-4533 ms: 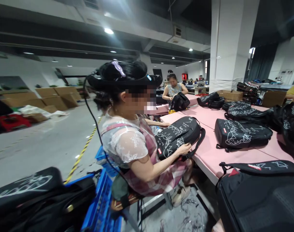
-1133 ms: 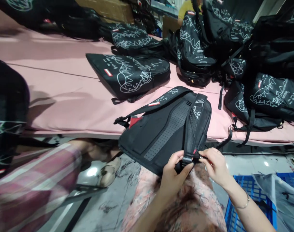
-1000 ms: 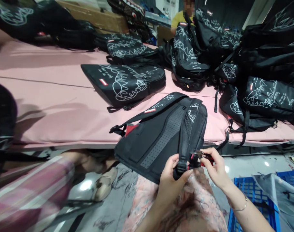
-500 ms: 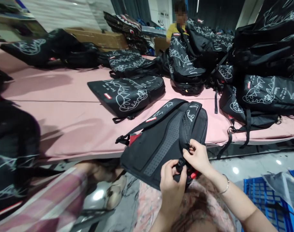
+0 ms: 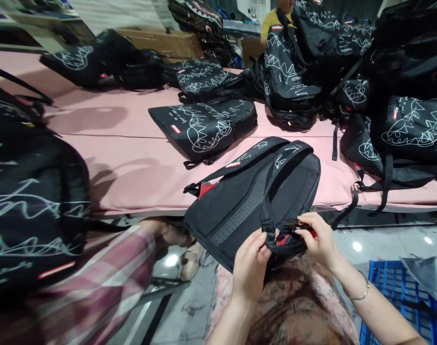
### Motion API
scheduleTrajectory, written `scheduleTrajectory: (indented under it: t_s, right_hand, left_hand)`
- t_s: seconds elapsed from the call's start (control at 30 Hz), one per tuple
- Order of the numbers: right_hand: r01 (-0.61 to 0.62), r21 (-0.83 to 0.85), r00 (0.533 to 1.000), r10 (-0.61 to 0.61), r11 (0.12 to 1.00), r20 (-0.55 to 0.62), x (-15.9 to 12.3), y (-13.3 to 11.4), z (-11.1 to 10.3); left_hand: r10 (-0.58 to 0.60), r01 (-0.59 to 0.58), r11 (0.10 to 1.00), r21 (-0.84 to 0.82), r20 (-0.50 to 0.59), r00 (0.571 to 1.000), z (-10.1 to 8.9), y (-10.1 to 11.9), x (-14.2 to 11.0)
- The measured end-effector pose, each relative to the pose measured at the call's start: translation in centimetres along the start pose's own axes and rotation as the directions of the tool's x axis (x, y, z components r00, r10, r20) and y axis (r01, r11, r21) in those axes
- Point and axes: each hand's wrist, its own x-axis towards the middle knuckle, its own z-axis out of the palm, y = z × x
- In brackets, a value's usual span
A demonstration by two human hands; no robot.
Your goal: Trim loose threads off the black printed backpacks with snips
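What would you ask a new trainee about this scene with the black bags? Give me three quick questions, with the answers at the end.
1. True or false: the backpack being handled lies with its shoulder straps facing up.
2. Multiple choice: what colour is the top of the long table? A) white, B) blue, C) pink.
3. Short answer: above which of the camera wearer's hands does a thin bracelet circle the wrist?

Key
1. True.
2. C.
3. The right hand.
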Motion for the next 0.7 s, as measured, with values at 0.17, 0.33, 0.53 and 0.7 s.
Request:
scheduleTrajectory:
  t_s: [0.17, 0.33, 0.53, 0.7]
  right_hand:
    - [0.167, -0.136, 0.986, -0.164, 0.977, 0.033, 0.3, 0.1, 0.8]
    - [0.213, -0.214, 0.974, -0.192, 0.953, 0.116, 0.9, -0.3, 0.9]
    - [0.147, -0.216, 0.987, -0.131, 0.965, 0.089, 0.8, -0.9, 0.5]
    - [0.207, -0.277, 0.973, -0.170, 0.938, 0.154, 0.9, -1.2, 0.3]
  left_hand:
    - [-0.014, 0.014, 1.000, -0.004, -0.012, 1.000, -0.1, -0.1, -0.2]
    - [-0.024, 0.024, 0.999, 0.030, 0.009, 1.000, 0.1, -0.2, -0.4]
    - [-0.003, 0.002, 0.998, 0.061, 0.022, 1.000, 0.1, -0.4, -0.4]
    - [-0.009, 0.008, 0.998, 0.057, 0.013, 1.000, 0.1, -0.5, -0.4]
